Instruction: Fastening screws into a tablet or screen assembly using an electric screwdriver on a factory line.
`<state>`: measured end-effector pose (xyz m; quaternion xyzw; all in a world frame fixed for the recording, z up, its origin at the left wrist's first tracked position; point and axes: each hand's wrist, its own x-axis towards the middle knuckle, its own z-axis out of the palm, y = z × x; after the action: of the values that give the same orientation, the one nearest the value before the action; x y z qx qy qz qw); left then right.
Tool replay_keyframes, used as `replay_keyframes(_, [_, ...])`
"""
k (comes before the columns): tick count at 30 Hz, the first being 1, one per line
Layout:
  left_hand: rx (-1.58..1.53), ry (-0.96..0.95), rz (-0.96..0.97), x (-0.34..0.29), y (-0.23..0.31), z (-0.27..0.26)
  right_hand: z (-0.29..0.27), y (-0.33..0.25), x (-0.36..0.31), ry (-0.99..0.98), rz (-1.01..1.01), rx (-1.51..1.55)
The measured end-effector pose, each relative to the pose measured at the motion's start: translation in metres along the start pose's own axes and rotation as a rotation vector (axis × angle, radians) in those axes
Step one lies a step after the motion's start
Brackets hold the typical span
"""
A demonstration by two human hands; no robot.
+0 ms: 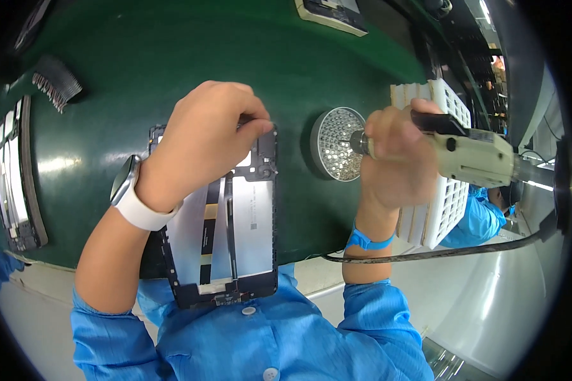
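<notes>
An opened tablet housing [257,241], with its inner parts bare, lies in front of me and overhangs the table's near edge. Above its far end is my left hand [206,130], thumb and fingers pinched near the far right corner; anything between them is too small to tell. A pale electric screwdriver [480,159] is gripped in my right hand [397,162], which is blurred. Its bit end points left over a round metal dish [319,152] with many small holes or bits; whether it touches is unclear.
Another opened tablet [19,181] lies at the far left, near a black brush [56,82]. White gridded trays [448,213] stand stacked at the right. A dark cable [426,257] runs below them. A pale box-like object [333,19] sits at the back. A co-worker's blue sleeve [467,222] shows beyond the trays.
</notes>
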<state>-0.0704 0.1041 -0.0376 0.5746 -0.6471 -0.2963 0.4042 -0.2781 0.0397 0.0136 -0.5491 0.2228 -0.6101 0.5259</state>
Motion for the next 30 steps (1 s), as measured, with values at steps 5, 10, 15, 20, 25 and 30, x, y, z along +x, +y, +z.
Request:
replay_keyframes(5, [0.009,0.002,-0.016,-0.001,-0.001,-0.002,0.048,0.009,-0.019,-0.117,0.176,0.135])
replay_keyframes(10, [-0.004,0.023,-0.021,-0.003,-0.001,0.000,0.054,0.017,-0.027,-0.205,0.266,0.100])
replay_keyframes(15, [0.019,0.015,-0.047,-0.003,-0.004,0.001,0.055,0.022,-0.028,-0.230,0.257,0.120])
replay_keyframes(20, [0.018,0.024,-0.031,-0.003,-0.007,0.003,0.057,0.020,-0.031,-0.226,0.284,0.094])
replay_keyframes(25, [0.000,0.077,0.029,-0.003,-0.008,0.003,0.055,0.020,-0.036,-0.268,0.211,-0.179])
replay_keyframes(30, [0.027,0.063,0.051,-0.001,-0.006,0.000,0.056,0.019,-0.035,-0.298,0.260,-0.146])
